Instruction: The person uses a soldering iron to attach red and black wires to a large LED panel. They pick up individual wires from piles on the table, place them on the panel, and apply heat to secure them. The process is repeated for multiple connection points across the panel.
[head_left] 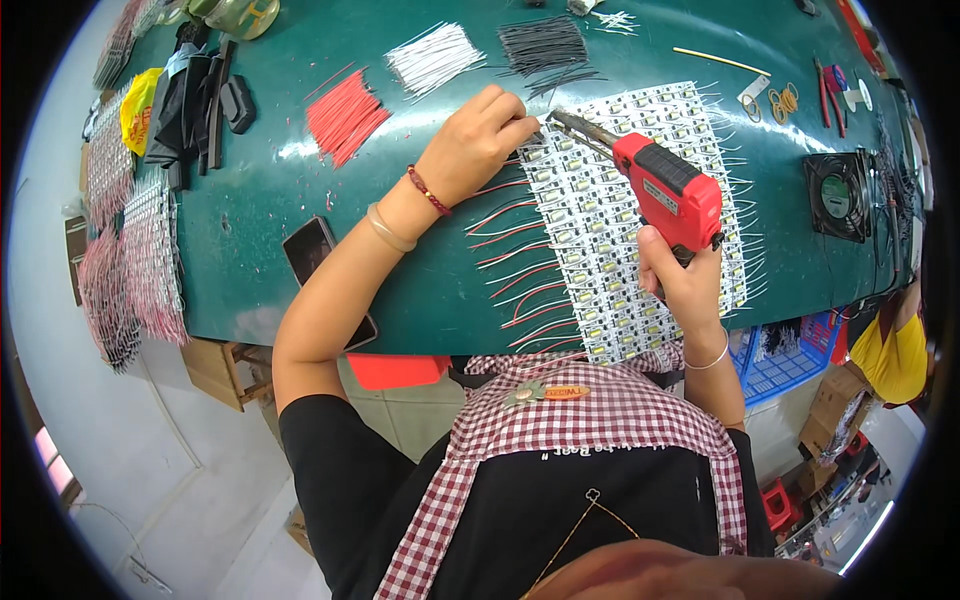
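Note:
My right hand (682, 275) grips a red and black soldering gun (672, 190) by its handle. The gun's metal tip points left, at the far left corner of a panel of small white LED circuit boards (610, 230). Beside that tip, the fingers of my left hand (485, 135) are pinched together at the panel's corner. What they hold is too small to make out. Red and white wires (515, 250) stick out from the panel's left edge, and pale wires from its right edge. The panel lies on the green table (420, 290), reaching its near edge.
Bundles of red wires (345, 115), white wires (435, 60) and black wires (543, 45) lie beyond my left hand. A phone (310, 250) lies by my left forearm. A small fan (840, 195) and pliers (830, 98) are at right. Wired panels (150, 250) hang over the left edge.

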